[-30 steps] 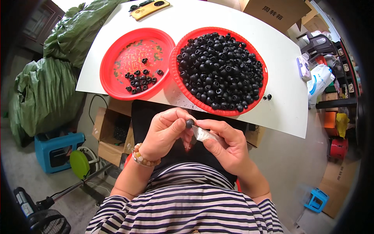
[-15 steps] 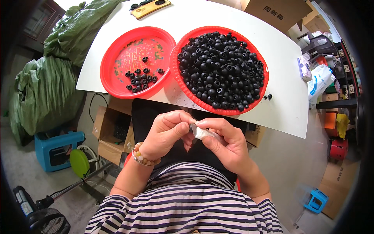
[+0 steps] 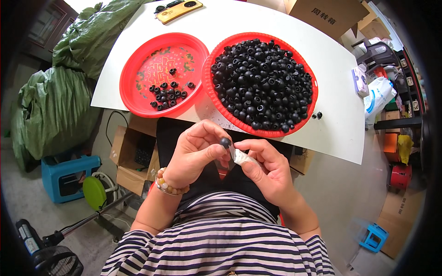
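Note:
In front of my lap, my left hand (image 3: 195,148) pinches a small round black part (image 3: 225,142) between thumb and forefinger. My right hand (image 3: 270,171) grips a small blade (image 3: 232,152) by its white-wrapped end (image 3: 242,157); the thin edge stands close beside the black part, and whether they touch I cannot tell. Beyond my hands, a red basket (image 3: 314,94) is heaped with similar black parts, some showing a hollow opening. To its left, a shallow red tray (image 3: 126,87) with a printed floor carries several more hollow black parts (image 3: 170,95).
Both containers stand on a white table (image 3: 338,133). Two loose black bits (image 3: 317,115) lie right of the basket. A yellow phone (image 3: 179,11) rests at the far edge. Green sacks (image 3: 50,110), a blue stool (image 3: 69,177) and an open carton (image 3: 131,156) are on the left.
The black part now shows clearly at my left fingertips, where fingers largely hid it before. My left hand has risen slightly, and the blade has tilted more upright.

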The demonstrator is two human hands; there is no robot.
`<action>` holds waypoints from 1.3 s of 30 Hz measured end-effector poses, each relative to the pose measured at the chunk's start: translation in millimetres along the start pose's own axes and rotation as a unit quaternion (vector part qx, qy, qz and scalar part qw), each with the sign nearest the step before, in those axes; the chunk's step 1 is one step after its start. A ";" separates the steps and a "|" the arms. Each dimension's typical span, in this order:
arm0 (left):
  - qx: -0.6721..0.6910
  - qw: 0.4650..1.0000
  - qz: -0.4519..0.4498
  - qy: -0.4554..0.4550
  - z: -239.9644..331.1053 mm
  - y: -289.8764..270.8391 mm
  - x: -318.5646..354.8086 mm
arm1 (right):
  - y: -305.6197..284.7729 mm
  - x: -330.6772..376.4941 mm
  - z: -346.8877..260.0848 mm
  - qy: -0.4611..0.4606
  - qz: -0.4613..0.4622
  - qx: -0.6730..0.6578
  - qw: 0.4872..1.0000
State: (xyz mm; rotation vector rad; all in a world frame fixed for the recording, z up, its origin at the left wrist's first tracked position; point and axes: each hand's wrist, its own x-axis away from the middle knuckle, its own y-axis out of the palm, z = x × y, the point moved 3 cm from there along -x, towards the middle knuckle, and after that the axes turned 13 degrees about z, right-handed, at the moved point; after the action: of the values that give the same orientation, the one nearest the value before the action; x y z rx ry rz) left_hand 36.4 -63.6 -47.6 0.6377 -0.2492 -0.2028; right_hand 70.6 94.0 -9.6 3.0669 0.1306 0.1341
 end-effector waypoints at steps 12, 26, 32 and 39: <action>-0.069 0.995 -0.021 0.066 5.6 -1.1 0.5 | -0.2 -0.7 -5.6 -0.013 -0.010 0.018 1.000; -0.153 0.968 -0.008 0.198 11.5 1.3 0.6 | 7.7 0.6 5.1 -0.008 0.017 -0.054 0.998; -0.177 0.963 -0.014 0.204 12.3 3.6 0.6 | 4.7 -0.2 3.3 0.060 -0.003 -0.078 0.995; -0.073 0.994 -0.010 0.082 6.0 3.2 0.9 | 5.0 -7.5 3.8 0.072 0.012 -0.137 0.988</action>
State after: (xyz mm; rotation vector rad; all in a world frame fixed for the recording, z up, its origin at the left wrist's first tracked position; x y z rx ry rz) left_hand 35.8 -64.6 -40.8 0.5089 -0.0695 -0.1854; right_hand 63.9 88.2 -13.7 2.7832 0.0741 0.3441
